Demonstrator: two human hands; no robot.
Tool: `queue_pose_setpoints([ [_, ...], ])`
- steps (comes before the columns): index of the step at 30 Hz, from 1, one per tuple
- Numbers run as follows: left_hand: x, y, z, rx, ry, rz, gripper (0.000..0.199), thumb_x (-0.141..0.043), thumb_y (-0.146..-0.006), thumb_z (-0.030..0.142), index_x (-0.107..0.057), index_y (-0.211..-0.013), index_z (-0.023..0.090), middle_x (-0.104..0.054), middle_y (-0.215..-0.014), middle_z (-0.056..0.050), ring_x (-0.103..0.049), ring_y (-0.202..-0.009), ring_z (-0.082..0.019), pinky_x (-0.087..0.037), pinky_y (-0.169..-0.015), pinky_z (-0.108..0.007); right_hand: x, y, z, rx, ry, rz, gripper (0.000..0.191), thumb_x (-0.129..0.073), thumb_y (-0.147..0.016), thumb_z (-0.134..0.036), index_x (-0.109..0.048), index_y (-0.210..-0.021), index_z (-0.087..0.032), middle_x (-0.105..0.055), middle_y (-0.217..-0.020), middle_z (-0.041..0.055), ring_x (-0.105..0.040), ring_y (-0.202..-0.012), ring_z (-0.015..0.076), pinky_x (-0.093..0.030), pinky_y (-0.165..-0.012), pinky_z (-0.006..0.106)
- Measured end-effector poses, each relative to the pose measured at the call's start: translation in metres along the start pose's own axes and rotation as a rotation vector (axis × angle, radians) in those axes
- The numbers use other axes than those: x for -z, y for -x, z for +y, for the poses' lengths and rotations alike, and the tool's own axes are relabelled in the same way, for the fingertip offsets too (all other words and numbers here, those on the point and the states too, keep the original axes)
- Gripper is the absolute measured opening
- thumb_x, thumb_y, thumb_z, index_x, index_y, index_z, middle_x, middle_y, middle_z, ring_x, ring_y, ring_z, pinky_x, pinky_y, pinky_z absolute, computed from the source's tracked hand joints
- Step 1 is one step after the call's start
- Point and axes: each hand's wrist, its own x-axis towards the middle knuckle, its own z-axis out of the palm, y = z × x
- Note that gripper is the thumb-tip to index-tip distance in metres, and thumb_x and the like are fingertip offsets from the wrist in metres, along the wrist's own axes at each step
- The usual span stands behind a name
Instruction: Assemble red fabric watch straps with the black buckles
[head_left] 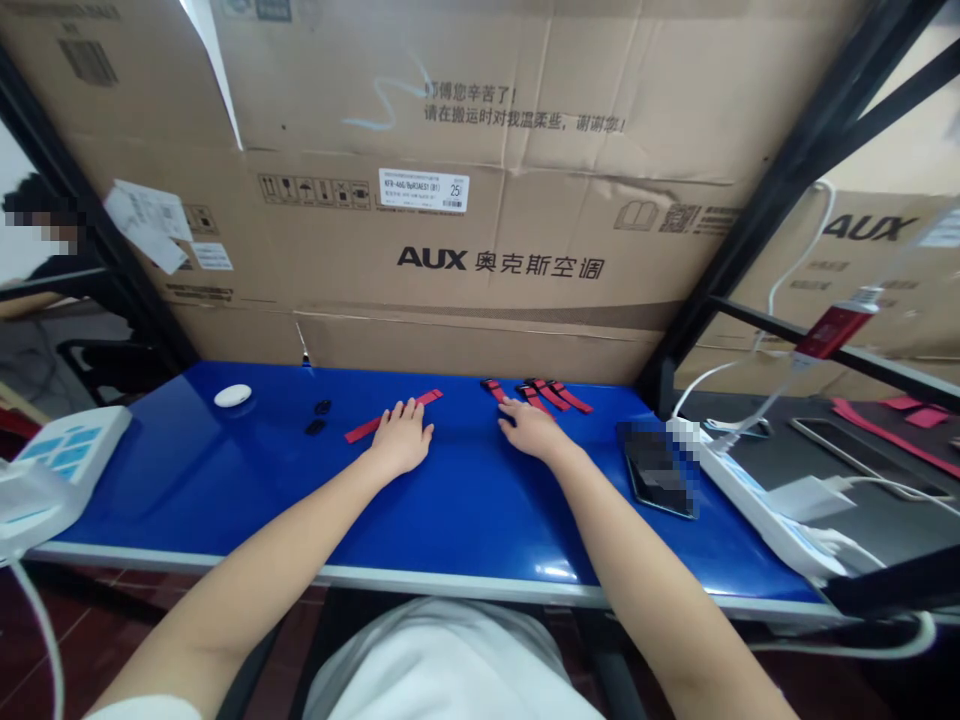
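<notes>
My left hand (403,436) lies flat, fingers spread, over the middle of a long red strap (361,431) on the blue tabletop. My right hand (531,430) is closed, with its fingers bent over a shorter red strap (493,388) that has a black buckle at its far end. Part of that strap is hidden beneath the fingers. Just to its right, several similar red straps with black buckles (551,393) lie side by side. Two small black buckles (316,427) rest left of the long strap.
A white round object (232,396) sits at the back left, and a white power strip (67,470) stands at the left edge. A phone (658,470) and another power strip (757,500) with cables are on the right. A cardboard panel (480,300) and black frame posts (750,220) border the table.
</notes>
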Motion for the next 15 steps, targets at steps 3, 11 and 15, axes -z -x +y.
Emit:
queue_pose_setpoints([
  [3, -0.001, 0.002, 0.004, -0.216, 0.109, -0.019, 0.057, -0.033, -0.097, 0.037, -0.036, -0.148, 0.012, -0.027, -0.157, -0.014, -0.022, -0.146, -0.031, -0.019, -0.117, -0.049, 0.011, -0.002, 0.026, -0.146, 0.052, 0.016, 0.046, -0.052, -0.087, -0.024, -0.058, -0.132, -0.015, -0.044, -0.148, 0.0140, -0.041, -0.137, 0.0326, -0.033, -0.113, 0.046],
  [11, -0.010, 0.001, 0.027, -0.514, 0.371, 0.062, 0.049, -0.033, -0.091, 0.012, -0.052, -0.136, 0.014, -0.043, -0.150, -0.010, -0.039, -0.139, -0.019, -0.031, -0.116, -0.036, -0.017, 0.005, -0.028, 0.232, -0.130, 0.106, 0.042, -0.065, -0.082, -0.034, -0.061, -0.120, -0.016, -0.050, -0.138, 0.0165, -0.039, -0.133, 0.0299, -0.033, -0.110, 0.046],
  [15, 0.018, -0.014, -0.003, -0.259, 0.290, 0.255, 0.033, -0.042, -0.089, 0.013, -0.068, -0.109, 0.014, -0.062, -0.126, -0.011, -0.056, -0.120, -0.023, -0.040, -0.109, -0.037, -0.029, 0.006, -0.045, 0.185, -0.177, 0.099, 0.031, -0.065, -0.082, -0.028, -0.059, -0.111, -0.017, -0.047, -0.128, 0.0153, -0.044, -0.121, 0.0289, -0.037, -0.102, 0.046],
])
